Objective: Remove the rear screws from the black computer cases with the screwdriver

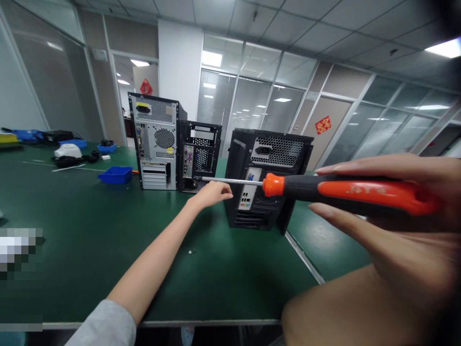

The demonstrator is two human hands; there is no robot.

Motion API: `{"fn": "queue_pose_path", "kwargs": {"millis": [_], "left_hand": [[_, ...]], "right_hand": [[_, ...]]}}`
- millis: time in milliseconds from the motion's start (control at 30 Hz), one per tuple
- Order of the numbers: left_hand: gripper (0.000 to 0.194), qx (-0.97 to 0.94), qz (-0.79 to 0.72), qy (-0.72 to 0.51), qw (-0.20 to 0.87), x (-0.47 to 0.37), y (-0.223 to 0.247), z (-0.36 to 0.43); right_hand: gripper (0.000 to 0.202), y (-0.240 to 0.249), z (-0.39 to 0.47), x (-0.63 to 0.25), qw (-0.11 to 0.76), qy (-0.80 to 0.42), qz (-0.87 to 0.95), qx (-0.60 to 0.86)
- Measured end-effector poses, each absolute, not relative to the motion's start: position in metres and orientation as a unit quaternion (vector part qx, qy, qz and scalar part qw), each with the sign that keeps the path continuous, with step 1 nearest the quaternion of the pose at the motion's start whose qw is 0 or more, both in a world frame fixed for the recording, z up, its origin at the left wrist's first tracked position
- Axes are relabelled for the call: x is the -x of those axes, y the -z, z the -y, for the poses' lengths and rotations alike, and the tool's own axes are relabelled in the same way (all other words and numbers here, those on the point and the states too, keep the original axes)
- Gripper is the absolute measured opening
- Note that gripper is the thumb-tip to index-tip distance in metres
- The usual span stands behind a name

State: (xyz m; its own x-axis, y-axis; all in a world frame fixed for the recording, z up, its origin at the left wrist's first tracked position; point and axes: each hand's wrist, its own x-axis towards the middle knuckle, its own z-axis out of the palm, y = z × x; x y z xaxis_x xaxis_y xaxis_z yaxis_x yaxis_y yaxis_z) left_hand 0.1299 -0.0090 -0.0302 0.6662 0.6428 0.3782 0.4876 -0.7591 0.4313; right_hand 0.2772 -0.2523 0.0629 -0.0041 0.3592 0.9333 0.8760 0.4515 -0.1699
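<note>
Close to the camera, my right hand (396,250) is closed around the handle of an orange-and-black screwdriver (367,187). Its long metal shaft points left, across the view of the computer cases. My left hand (213,193) is at the lower left side of a black computer tower (237,180), its fingers curled in. What those fingers hold, if anything, is hidden. The tower stands upright with its rear ports facing me, and its right side panel stands slightly away from the body. Small bits, perhaps screws (190,251), lie on the green table (223,283).
A silver-backed tower (154,139) and a smaller black tower (200,149) stand further back to the left. A blue bin (115,175), a white object (67,151) and dark cables (90,157) lie at left. A metal seam (304,257) crosses the table at right.
</note>
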Motion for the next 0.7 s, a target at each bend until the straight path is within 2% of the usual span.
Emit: {"fn": "queue_pose_path", "kwargs": {"millis": [267, 367, 500, 700], "left_hand": [[0.023, -0.916, -0.38, -0.004, 0.131, -0.101, 0.044, 0.017], [0.027, -0.911, -0.399, 0.034, 0.099, -0.088, 0.048, 0.026], [0.028, -0.906, -0.397, 0.094, 0.114, -0.07, 0.059, 0.042], [0.034, -0.904, -0.397, 0.102, 0.122, -0.053, 0.085, 0.061]], "right_hand": [[0.021, -0.067, 0.245, -0.26, 0.493, 0.229, 0.723, 0.427], [0.021, -0.067, 0.241, -0.261, 0.491, 0.219, 0.731, 0.42], [0.023, -0.067, 0.236, -0.267, 0.507, 0.206, 0.724, 0.421], [0.025, -0.065, 0.228, -0.281, 0.517, 0.184, 0.714, 0.435]]}}
